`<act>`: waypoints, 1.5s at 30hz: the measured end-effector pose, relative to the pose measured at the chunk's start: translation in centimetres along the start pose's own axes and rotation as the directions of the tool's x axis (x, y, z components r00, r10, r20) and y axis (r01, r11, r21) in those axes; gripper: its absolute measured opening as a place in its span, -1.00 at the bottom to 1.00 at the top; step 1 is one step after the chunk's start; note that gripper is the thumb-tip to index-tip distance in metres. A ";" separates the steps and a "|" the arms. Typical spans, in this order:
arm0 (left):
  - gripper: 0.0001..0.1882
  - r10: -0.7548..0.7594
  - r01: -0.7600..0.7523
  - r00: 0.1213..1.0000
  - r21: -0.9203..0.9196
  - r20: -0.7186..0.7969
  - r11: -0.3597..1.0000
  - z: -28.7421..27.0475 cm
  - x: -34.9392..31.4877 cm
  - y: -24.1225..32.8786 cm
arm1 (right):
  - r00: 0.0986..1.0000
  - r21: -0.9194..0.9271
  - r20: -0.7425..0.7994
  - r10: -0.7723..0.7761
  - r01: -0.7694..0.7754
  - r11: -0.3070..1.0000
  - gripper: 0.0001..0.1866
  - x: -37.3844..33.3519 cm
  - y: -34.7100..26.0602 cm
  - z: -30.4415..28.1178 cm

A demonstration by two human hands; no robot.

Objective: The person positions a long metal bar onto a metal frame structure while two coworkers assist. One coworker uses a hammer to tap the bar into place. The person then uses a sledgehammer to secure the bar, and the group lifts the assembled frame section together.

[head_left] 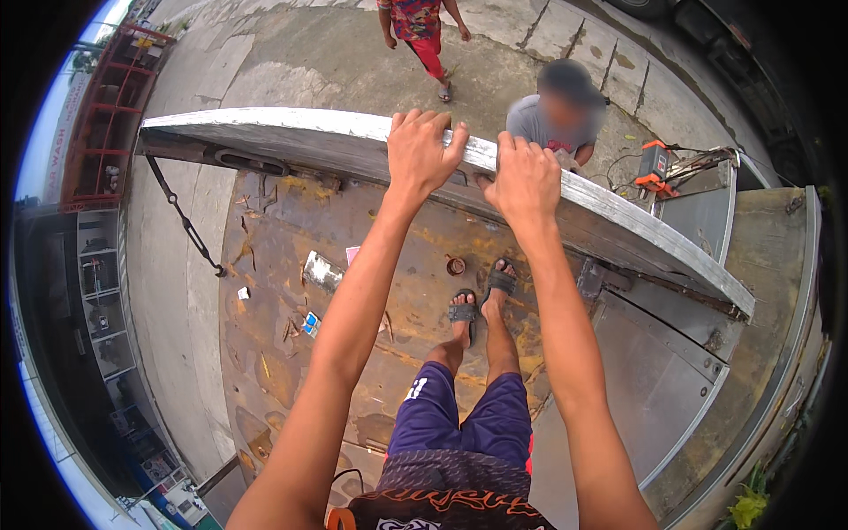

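Note:
My left hand (422,152) is closed over the top edge of a long metal tailgate (265,120), with its thumb pointing right. To its right, my right hand (528,181) grips the same silvery edge, fingers wrapped over the far side and thumb on the near side. The tailgate stands raised across the view in front of me, and my feet are on the rusty truck bed (415,327) behind it. A linked metal rod (181,212) hangs from its left end down to the bed. The fingertips of both hands are mostly hidden beyond the edge.
A person in a grey shirt (526,128) is just beyond the tailgate; another (422,26) walks farther off. An orange-and-black boxy device (654,166) sits at the right. A small round tin (455,265), a metal scrap (324,271) and a blue-white packet (310,323) lie on the bed.

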State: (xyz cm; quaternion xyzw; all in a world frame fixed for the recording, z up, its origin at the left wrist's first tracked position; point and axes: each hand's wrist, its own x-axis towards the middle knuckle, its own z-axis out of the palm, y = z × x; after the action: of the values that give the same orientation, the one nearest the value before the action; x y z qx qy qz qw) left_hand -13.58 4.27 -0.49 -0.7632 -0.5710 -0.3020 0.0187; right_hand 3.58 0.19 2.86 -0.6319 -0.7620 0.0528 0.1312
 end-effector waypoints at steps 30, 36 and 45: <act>-0.69 0.201 -0.145 0.914 -0.178 0.352 0.973 -3.2 1.1 -2.0 | 0.972 0.088 -0.056 0.226 -0.221 0.971 -0.50 -0.7 -1.7 0.8; -0.71 0.178 -0.119 0.913 -0.178 0.368 0.977 -3.3 1.2 -1.8 | 0.969 0.115 -0.085 0.233 -0.223 0.968 -0.53 -0.9 -1.7 1.1; -0.71 0.143 -0.083 0.891 -0.155 0.430 0.984 -3.6 1.4 -1.4 | 0.973 0.125 -0.076 0.216 -0.206 0.971 -0.52 -0.9 -1.6 0.8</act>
State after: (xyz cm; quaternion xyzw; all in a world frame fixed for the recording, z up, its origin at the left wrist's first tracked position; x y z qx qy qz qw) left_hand -16.19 4.64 2.71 -0.8431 -0.4937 -0.1576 -0.1436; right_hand 1.95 -0.93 2.36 -0.7025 -0.6793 0.0825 0.1953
